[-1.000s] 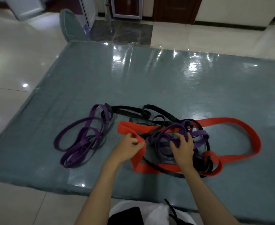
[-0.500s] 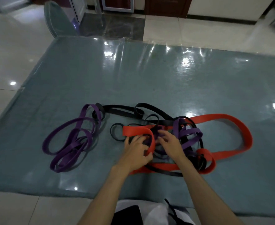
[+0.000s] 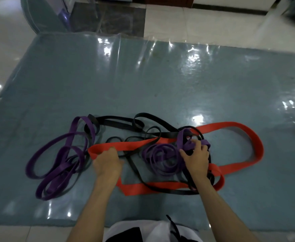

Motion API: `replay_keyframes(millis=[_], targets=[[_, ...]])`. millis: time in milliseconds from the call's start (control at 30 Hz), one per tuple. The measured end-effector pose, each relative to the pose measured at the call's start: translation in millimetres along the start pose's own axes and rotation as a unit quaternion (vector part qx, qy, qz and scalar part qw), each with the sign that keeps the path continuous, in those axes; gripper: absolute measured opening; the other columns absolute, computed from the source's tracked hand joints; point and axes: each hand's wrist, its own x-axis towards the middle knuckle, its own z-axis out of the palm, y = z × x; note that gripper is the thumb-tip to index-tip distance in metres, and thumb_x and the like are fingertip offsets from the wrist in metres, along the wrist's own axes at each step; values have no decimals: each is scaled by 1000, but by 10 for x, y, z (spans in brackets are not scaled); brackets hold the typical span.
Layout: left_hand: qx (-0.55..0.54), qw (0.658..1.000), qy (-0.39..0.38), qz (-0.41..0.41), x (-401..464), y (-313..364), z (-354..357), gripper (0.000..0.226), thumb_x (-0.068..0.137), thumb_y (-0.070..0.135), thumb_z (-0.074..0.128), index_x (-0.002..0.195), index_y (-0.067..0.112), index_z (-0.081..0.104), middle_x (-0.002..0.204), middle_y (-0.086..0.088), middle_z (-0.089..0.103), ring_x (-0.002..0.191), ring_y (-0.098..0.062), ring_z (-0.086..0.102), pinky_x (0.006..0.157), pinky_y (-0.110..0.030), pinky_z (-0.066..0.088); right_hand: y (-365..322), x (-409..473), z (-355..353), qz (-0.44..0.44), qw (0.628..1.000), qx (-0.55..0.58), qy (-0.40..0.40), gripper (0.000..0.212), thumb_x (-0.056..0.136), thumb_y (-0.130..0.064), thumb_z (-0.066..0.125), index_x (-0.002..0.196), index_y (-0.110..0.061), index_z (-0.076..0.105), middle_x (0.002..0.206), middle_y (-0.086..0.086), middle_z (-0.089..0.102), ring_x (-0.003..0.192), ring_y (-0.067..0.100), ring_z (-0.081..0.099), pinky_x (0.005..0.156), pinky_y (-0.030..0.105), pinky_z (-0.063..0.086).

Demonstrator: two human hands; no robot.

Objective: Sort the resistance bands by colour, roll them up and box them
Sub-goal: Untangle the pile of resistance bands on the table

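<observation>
Both hands are down in the tangle on the counter [image 3: 160,81]: my left hand [image 3: 107,163] grips the folded left end of the wide red band [image 3: 244,130], and my right hand [image 3: 196,157] has its fingers curled into the purple bands [image 3: 162,154] bunched at the middle. Thin black bands [image 3: 118,122] thread over and under the red loop, which sweeps out wide to the right. Another heap of purple loops [image 3: 59,159] lies apart on the left, on the glossy blue-grey cover.
</observation>
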Motion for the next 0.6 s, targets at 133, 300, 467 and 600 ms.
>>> replay_keyframes(millis=[133,300,467,600], targets=[[-128,985,-38,110,68,302,155,17,92,28,69,96,19,56,89,-2,69,94,-30,69,79,-42,55,-9,76,107,38,994,-47,-95,79,75,-71,75,135,-27,48,135,12,39,113,40,56,87,53,58],[-211,957,-156,121,9,698,623,67,88,51,76,135,14,47,135,-10,60,125,-34,59,99,-44,52,24,109,78,17,995,-6,-99,49,82,-30,82,125,-18,61,125,8,45,103,34,62,89,46,57],[-278,953,-65,101,-22,784,912,65,78,37,89,119,20,41,128,-6,54,117,-32,59,90,-43,53,148,108,-148,-24,994,40,-101,25,85,-22,81,106,-17,68,99,0,59,78,15,62,75,31,55],[-349,934,-46,66,-104,864,935,64,77,38,86,113,28,34,112,1,54,111,-26,56,87,-45,54,140,7,-183,-41,983,128,-128,17,90,-14,77,104,-19,67,83,-10,68,74,1,65,63,12,49]])
